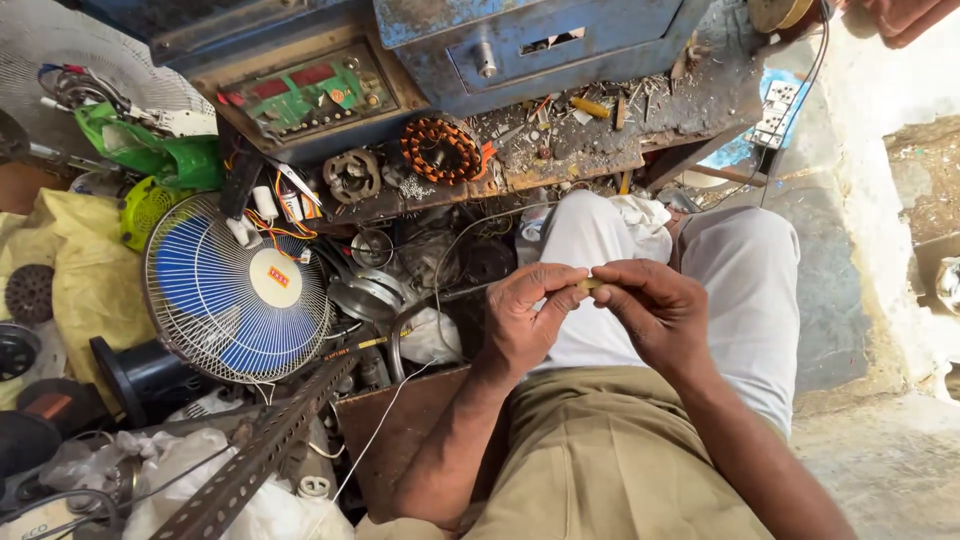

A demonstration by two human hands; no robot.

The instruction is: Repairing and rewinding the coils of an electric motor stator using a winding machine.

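Small yellowish piece [591, 284], maybe sleeving or a short tube, pinched between both hands over the lap. Left hand [528, 318] is closed narrow on one end with thumb and forefinger, right hand [655, 312] closed the same way on the other end, fingertips nearly touching. Thin pale wire [385, 420] runs from below the left hand down toward the floor clutter; can't tell if it feeds into the piece. Looks like fine finger work on that piece, threading or stripping by my read; next move would call for steady pinch and small rotation, not force. Person sits, light trousers [740, 290], khaki shirt [600, 450]. Ahead is a worn blue metal cabinet [530, 40] above a cluttered worktop [580, 150] carrying a copper-wound stator [441, 150] and a green circuit panel [310, 95]. To the left, a table fan with blue blades behind a wire guard [235, 290], a perforated angle bar [255, 460], yellow cloth [85, 260]. Hard to make out: actual shape of the piece, mostly covered by fingers; the dark parts heap under the worktop; another person's hand at the top right corner [905, 20], cut off by the frame.
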